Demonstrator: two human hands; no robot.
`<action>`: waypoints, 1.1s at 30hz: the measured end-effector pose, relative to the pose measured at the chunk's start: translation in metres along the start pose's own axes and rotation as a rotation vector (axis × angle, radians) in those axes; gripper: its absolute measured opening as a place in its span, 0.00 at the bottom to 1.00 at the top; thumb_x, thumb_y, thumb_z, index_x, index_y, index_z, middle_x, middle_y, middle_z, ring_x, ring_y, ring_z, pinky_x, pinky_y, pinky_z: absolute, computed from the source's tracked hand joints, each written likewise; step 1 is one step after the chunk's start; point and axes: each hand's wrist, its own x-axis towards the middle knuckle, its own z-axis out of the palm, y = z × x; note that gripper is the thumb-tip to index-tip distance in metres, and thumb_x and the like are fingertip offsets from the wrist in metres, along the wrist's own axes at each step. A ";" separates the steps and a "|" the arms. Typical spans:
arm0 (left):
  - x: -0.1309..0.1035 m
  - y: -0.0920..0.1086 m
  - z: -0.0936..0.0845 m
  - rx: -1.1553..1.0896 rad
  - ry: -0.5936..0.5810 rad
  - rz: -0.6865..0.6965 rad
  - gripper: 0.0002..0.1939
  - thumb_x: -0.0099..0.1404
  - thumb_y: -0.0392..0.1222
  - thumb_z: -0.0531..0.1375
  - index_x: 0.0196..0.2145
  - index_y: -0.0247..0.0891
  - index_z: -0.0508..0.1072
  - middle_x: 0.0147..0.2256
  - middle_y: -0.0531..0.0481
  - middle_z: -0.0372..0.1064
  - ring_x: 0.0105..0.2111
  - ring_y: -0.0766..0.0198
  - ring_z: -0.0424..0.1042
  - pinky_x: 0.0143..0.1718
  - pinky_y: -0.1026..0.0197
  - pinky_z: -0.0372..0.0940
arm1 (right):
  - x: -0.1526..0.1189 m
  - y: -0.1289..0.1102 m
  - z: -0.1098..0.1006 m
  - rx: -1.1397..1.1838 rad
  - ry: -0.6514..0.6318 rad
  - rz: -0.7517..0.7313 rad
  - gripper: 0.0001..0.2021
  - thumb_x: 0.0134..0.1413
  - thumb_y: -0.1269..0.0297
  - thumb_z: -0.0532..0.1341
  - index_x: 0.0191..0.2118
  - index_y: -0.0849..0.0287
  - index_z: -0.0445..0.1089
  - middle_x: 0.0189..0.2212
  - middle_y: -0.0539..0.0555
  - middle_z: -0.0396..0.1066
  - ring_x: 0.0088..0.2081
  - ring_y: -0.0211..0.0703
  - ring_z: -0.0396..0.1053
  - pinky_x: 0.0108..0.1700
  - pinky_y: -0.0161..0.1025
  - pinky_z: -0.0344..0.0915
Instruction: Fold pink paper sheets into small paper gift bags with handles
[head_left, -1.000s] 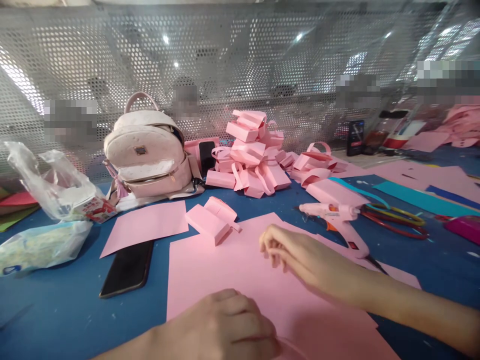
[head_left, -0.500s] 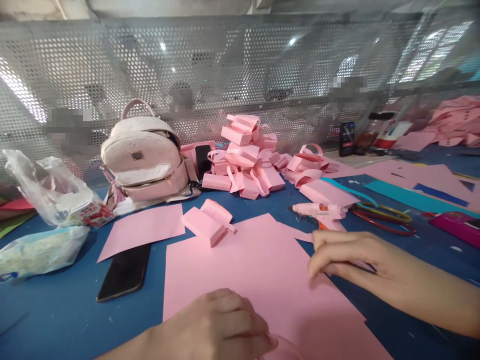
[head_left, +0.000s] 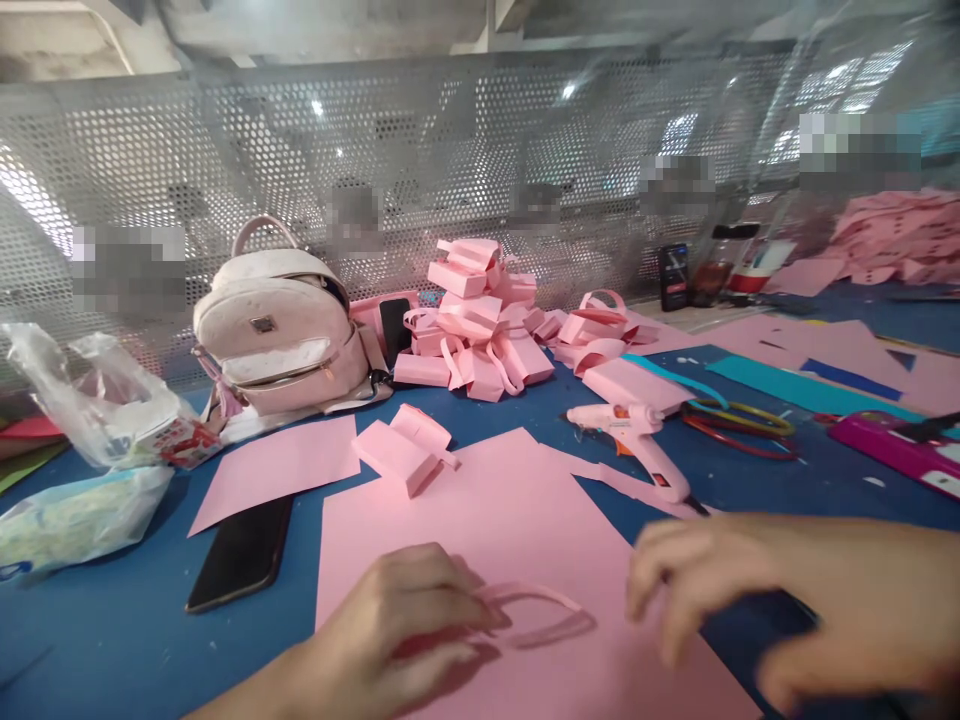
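Observation:
My left hand (head_left: 416, 630) is closed on one end of a thin pink paper strip (head_left: 551, 600), which curves in a loop over a large pink sheet (head_left: 480, 520). Over the sheet's right edge, my right hand (head_left: 735, 600) is slightly blurred, its fingers apart and nothing between them. A pink glue gun (head_left: 634, 440) lies on its side beyond the right hand, on the blue table (head_left: 135, 640). At the sheet's far edge sits a folded pink paper box (head_left: 401, 450).
A backpack (head_left: 281, 330), plastic bags (head_left: 90, 510) and a black phone (head_left: 244, 555) are at left. Pink paper boxes (head_left: 480, 320) are piled at the back. Teal strips (head_left: 802, 385), coloured loops (head_left: 742, 425) and a magenta tool (head_left: 892, 450) lie at right.
My right hand has moved nearer and away from the glue gun, its fingers spreading. My left hand has shifted left and forward, bringing the strip's loop into view. The view has moved slightly.

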 end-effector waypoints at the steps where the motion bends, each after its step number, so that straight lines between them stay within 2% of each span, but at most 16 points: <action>1: 0.000 0.000 0.000 0.005 -0.007 0.001 0.14 0.69 0.35 0.60 0.51 0.37 0.76 0.44 0.42 0.76 0.44 0.61 0.73 0.47 0.63 0.68 | 0.005 0.002 -0.004 0.003 -0.132 0.010 0.13 0.60 0.50 0.60 0.45 0.40 0.80 0.49 0.50 0.77 0.53 0.51 0.73 0.57 0.44 0.67; 4: 0.001 0.002 0.001 0.041 -0.032 0.015 0.16 0.68 0.34 0.60 0.53 0.37 0.74 0.44 0.42 0.76 0.43 0.60 0.73 0.47 0.63 0.68 | 0.022 0.014 -0.001 -0.089 0.092 0.117 0.22 0.65 0.50 0.55 0.63 0.39 0.65 0.65 0.48 0.61 0.66 0.58 0.57 0.66 0.55 0.55; 6: 0.001 0.003 0.001 0.062 -0.047 0.026 0.16 0.68 0.34 0.60 0.53 0.37 0.74 0.44 0.42 0.76 0.43 0.60 0.74 0.46 0.62 0.68 | 0.028 0.024 0.014 -0.152 0.117 0.135 0.29 0.64 0.47 0.55 0.68 0.44 0.55 0.70 0.50 0.50 0.69 0.62 0.47 0.68 0.59 0.48; 9: 0.001 0.003 0.003 0.095 -0.080 0.011 0.16 0.68 0.34 0.60 0.53 0.37 0.74 0.44 0.42 0.76 0.43 0.59 0.74 0.45 0.61 0.68 | 0.026 0.038 0.036 -0.180 0.088 0.138 0.33 0.65 0.45 0.53 0.71 0.47 0.48 0.70 0.50 0.46 0.69 0.61 0.47 0.68 0.59 0.48; 11: 0.002 0.003 0.004 0.096 -0.101 -0.018 0.16 0.68 0.34 0.60 0.53 0.38 0.74 0.45 0.42 0.76 0.44 0.58 0.73 0.45 0.60 0.69 | 0.021 0.045 0.041 -0.184 0.129 0.139 0.30 0.66 0.47 0.52 0.70 0.45 0.49 0.70 0.49 0.49 0.68 0.60 0.51 0.67 0.59 0.52; 14: 0.003 0.002 0.005 0.066 -0.098 -0.049 0.17 0.68 0.33 0.60 0.54 0.39 0.74 0.45 0.42 0.76 0.44 0.58 0.73 0.45 0.60 0.69 | 0.016 0.048 0.033 -0.185 0.233 0.113 0.23 0.68 0.51 0.52 0.65 0.44 0.62 0.66 0.49 0.59 0.65 0.60 0.58 0.65 0.57 0.59; 16: 0.004 0.001 0.005 0.058 -0.091 -0.051 0.18 0.68 0.33 0.60 0.54 0.40 0.74 0.44 0.43 0.76 0.44 0.59 0.73 0.45 0.60 0.69 | 0.016 0.046 0.028 -0.178 0.275 0.109 0.20 0.69 0.53 0.50 0.61 0.43 0.68 0.65 0.48 0.62 0.64 0.59 0.60 0.64 0.57 0.60; 21: 0.004 0.002 0.005 0.055 -0.092 -0.044 0.18 0.67 0.33 0.60 0.55 0.39 0.74 0.45 0.42 0.76 0.44 0.59 0.73 0.46 0.60 0.69 | 0.021 0.035 0.035 -0.134 0.314 0.169 0.26 0.68 0.51 0.51 0.68 0.46 0.57 0.67 0.52 0.58 0.66 0.59 0.56 0.66 0.59 0.55; 23: 0.003 0.001 0.005 0.053 -0.089 -0.038 0.18 0.67 0.33 0.60 0.54 0.39 0.74 0.45 0.42 0.76 0.44 0.58 0.73 0.46 0.60 0.69 | 0.019 0.031 0.038 -0.070 0.317 0.186 0.27 0.65 0.48 0.54 0.66 0.47 0.61 0.65 0.53 0.61 0.66 0.62 0.57 0.66 0.60 0.53; 24: 0.003 0.001 0.005 0.051 -0.090 -0.038 0.18 0.68 0.33 0.60 0.54 0.39 0.74 0.45 0.42 0.76 0.45 0.58 0.73 0.46 0.60 0.69 | 0.017 0.030 0.038 -0.012 0.316 0.196 0.26 0.64 0.46 0.55 0.64 0.47 0.65 0.61 0.55 0.67 0.64 0.62 0.60 0.66 0.61 0.53; 26: 0.003 0.000 0.005 0.049 -0.094 -0.038 0.17 0.68 0.33 0.60 0.54 0.39 0.74 0.46 0.42 0.75 0.45 0.58 0.73 0.47 0.60 0.69 | 0.011 0.028 0.033 0.156 0.302 0.191 0.26 0.65 0.44 0.51 0.60 0.49 0.70 0.45 0.56 0.79 0.56 0.61 0.70 0.64 0.61 0.56; 28: 0.003 -0.001 0.005 0.047 -0.099 -0.043 0.17 0.68 0.33 0.60 0.54 0.38 0.74 0.46 0.41 0.75 0.46 0.58 0.73 0.47 0.60 0.69 | 0.006 0.026 0.025 0.305 0.317 0.153 0.27 0.67 0.43 0.46 0.58 0.50 0.72 0.31 0.55 0.81 0.45 0.58 0.77 0.61 0.61 0.60; 29: 0.003 -0.001 0.005 0.048 -0.100 -0.045 0.17 0.68 0.33 0.60 0.54 0.38 0.74 0.46 0.41 0.75 0.46 0.58 0.73 0.47 0.59 0.69 | 0.005 0.025 0.023 0.335 0.338 0.145 0.27 0.67 0.43 0.45 0.57 0.50 0.73 0.31 0.55 0.81 0.43 0.57 0.77 0.61 0.61 0.60; 30: 0.003 0.000 0.005 0.048 -0.100 -0.044 0.17 0.68 0.33 0.60 0.54 0.38 0.74 0.46 0.41 0.75 0.46 0.58 0.73 0.47 0.59 0.69 | 0.005 0.024 0.022 0.331 0.360 0.145 0.26 0.67 0.43 0.46 0.56 0.48 0.73 0.36 0.56 0.81 0.46 0.58 0.77 0.62 0.62 0.59; 31: 0.004 0.000 0.005 0.050 -0.099 -0.043 0.17 0.68 0.33 0.59 0.54 0.38 0.74 0.46 0.41 0.75 0.46 0.57 0.73 0.47 0.59 0.69 | 0.007 0.022 0.022 0.300 0.373 0.154 0.25 0.67 0.43 0.48 0.56 0.46 0.73 0.44 0.56 0.80 0.51 0.59 0.74 0.63 0.62 0.56; 33: 0.004 0.001 0.004 0.058 -0.105 -0.037 0.17 0.68 0.32 0.59 0.54 0.37 0.74 0.45 0.41 0.75 0.46 0.57 0.73 0.47 0.58 0.69 | 0.014 0.019 0.027 0.212 0.333 0.141 0.23 0.65 0.44 0.53 0.58 0.43 0.72 0.58 0.53 0.70 0.63 0.60 0.62 0.66 0.62 0.49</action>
